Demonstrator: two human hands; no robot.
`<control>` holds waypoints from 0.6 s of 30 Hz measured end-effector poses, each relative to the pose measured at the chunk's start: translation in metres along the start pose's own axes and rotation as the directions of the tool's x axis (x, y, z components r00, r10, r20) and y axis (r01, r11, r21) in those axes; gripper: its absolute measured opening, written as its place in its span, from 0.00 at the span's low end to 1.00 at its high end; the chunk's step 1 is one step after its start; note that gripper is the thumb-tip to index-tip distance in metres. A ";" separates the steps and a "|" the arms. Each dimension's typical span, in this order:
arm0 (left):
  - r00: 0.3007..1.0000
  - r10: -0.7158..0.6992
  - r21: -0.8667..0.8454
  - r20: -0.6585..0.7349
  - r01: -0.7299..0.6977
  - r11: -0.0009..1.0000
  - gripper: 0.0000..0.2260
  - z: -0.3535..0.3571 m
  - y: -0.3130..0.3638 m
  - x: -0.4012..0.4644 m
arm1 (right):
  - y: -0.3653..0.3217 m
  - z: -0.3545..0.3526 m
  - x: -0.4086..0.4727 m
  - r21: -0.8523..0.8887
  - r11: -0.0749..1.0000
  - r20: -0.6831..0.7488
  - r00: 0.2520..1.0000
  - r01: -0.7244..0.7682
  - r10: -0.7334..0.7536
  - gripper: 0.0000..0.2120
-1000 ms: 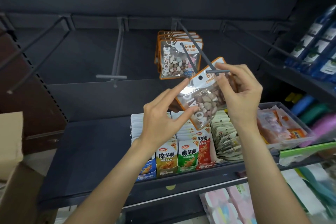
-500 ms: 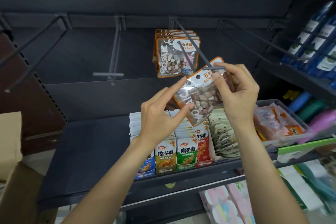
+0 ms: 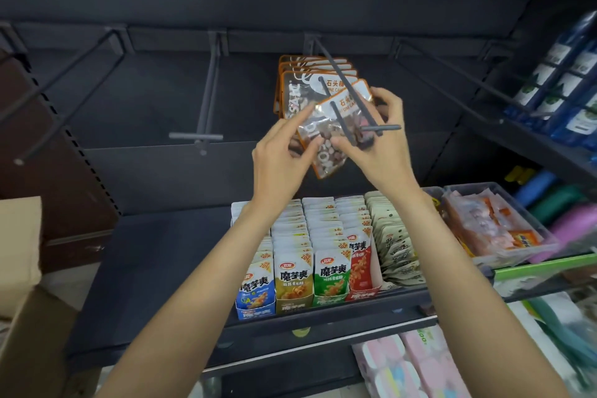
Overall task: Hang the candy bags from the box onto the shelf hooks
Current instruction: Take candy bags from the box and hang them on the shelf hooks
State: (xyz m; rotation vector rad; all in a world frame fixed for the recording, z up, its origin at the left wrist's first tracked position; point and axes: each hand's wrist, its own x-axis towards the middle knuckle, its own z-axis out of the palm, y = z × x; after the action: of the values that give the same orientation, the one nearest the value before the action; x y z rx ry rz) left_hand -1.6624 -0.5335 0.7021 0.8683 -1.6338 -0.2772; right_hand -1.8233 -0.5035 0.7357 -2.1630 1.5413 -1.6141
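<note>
A clear, orange-edged candy bag (image 3: 326, 152) filled with pebble-like sweets hangs tilted on the dark shelf hook (image 3: 347, 97), its top hole threaded onto the lower rod. My left hand (image 3: 284, 155) pinches the bag's left edge between thumb and fingers. My right hand (image 3: 374, 142) grips the bag's right side, fingers behind it, beside the hook's crossbar tip. Several matching candy bags (image 3: 300, 87) hang further back on the same hook. The cardboard box (image 3: 22, 300) stands at the lower left, its inside hidden.
Bare hooks (image 3: 206, 100) jut from the dark back panel to the left and right. Below, the shelf (image 3: 155, 268) carries rows of snack packets (image 3: 310, 268) and a clear bin (image 3: 497, 233) of orange packs. Blue packets hang at the far right.
The bag has slid from the hook's front tip back along the rod toward the hanging bags. Both hands moved up and away with it, coming closer together.
</note>
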 end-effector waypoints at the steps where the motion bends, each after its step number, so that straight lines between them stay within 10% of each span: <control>1: 1.000 -0.006 0.009 -0.007 0.006 1.000 0.23 0.004 -0.007 0.007 | 0.000 0.005 0.007 -0.002 1.000 -0.022 1.000 -0.009 0.009 0.46; 8: 0.996 -0.087 0.280 -0.017 0.088 0.956 0.24 0.017 -0.025 0.041 | 0.036 0.045 0.034 -0.381 0.923 -0.019 0.998 -0.060 0.057 0.35; 18: 0.995 -0.093 0.324 0.021 0.081 0.943 0.26 0.017 -0.017 0.035 | 0.039 0.048 0.023 -0.450 0.893 -0.046 0.999 0.003 -0.027 0.30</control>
State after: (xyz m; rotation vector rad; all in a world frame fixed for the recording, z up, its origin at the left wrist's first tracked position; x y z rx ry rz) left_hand -1.6721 -0.5727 0.7132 1.1913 -1.7037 -0.0855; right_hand -1.8148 -0.5629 0.7089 -2.3571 2.0976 -1.4329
